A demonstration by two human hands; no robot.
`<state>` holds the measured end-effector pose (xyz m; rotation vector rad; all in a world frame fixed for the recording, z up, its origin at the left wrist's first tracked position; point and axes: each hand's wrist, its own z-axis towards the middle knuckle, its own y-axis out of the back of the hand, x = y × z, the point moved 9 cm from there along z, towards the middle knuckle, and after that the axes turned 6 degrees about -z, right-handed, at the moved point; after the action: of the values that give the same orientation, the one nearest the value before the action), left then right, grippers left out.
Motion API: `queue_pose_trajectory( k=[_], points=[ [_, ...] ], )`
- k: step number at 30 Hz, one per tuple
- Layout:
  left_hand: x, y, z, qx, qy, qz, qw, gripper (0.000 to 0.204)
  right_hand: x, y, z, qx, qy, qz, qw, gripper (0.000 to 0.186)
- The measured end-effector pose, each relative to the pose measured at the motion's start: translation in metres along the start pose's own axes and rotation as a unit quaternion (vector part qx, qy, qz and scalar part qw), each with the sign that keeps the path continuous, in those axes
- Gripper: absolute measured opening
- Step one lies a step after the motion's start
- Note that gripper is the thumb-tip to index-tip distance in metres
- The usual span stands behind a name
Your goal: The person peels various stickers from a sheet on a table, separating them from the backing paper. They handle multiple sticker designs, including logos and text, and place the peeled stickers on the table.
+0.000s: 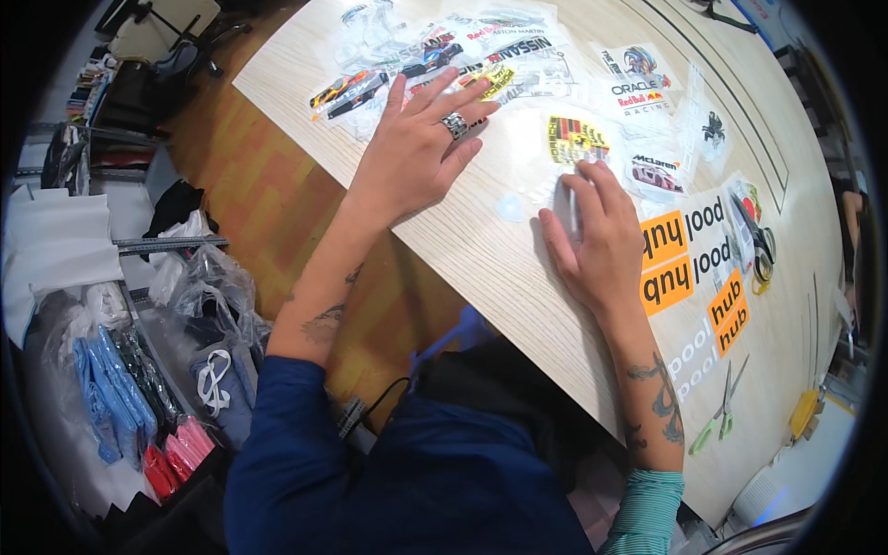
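Left hand [421, 148], yours: palm down, laid over the far-left cluster of car decals [347, 95]. Grip wide, fingers spread, nothing visible between them. The flat spread probably acts as a weight, since thin, overlapping clear sheets slide easily.

Right hand [599, 240], yours: fingers bent, thumb set apart. Grip partly closed; a pale sliver shows between thumb and fingers, but whether you pinch it cannot be told. The bent posture seems to suit fingertip work at a thin edge.

Yellow, black and red decal [578, 139]: on the table [499, 287], right of your left hand, just beyond your right fingertips. Likely kept there because both hands reach it.

Small clear scrap [509, 207]: between your hands, near the table's edge.

Orange-and-black lettering [666, 277]: to the right, partly hidden by your right wrist; perhaps grouped apart for its larger format.

Black-handled scissors [764, 250] and green-handled scissors [724, 418]: both off to your right, seemingly so the blades stay away from the sheets under your fingers.
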<state>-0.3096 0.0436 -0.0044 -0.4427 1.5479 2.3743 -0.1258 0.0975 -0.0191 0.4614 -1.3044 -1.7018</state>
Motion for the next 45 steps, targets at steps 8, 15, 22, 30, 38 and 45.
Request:
queue_pose_trajectory(
  k=[8,15,22,30,38,45],
  points=[
    [-0.002,0.0,0.0,-0.006,-0.033,-0.071,0.997,0.025,-0.005,-0.001,0.004,0.018,-0.07,0.0,0.997,0.059],
    [-0.013,0.002,-0.01,0.03,-0.145,-0.098,0.984,0.025,-0.001,-0.003,0.005,0.016,-0.022,0.015,1.0,0.055],
    [-0.013,-0.007,-0.011,0.066,-0.127,-0.122,0.982,0.038,0.014,-0.008,0.009,0.055,0.048,0.003,0.997,0.05],
    [-0.011,-0.012,-0.009,0.097,-0.111,-0.053,0.988,0.051,0.006,-0.006,0.003,0.004,0.02,0.0,1.0,0.062],
    [-0.021,0.015,-0.014,-0.02,-0.163,-0.075,0.984,0.04,0.002,0.063,-0.064,-0.121,-0.042,0.041,0.991,0.048],
    [-0.083,0.004,-0.039,-0.086,-0.157,-0.175,0.968,0.024,-0.112,0.175,-0.279,-0.11,-0.332,-0.122,0.929,0.048]
  ],
)
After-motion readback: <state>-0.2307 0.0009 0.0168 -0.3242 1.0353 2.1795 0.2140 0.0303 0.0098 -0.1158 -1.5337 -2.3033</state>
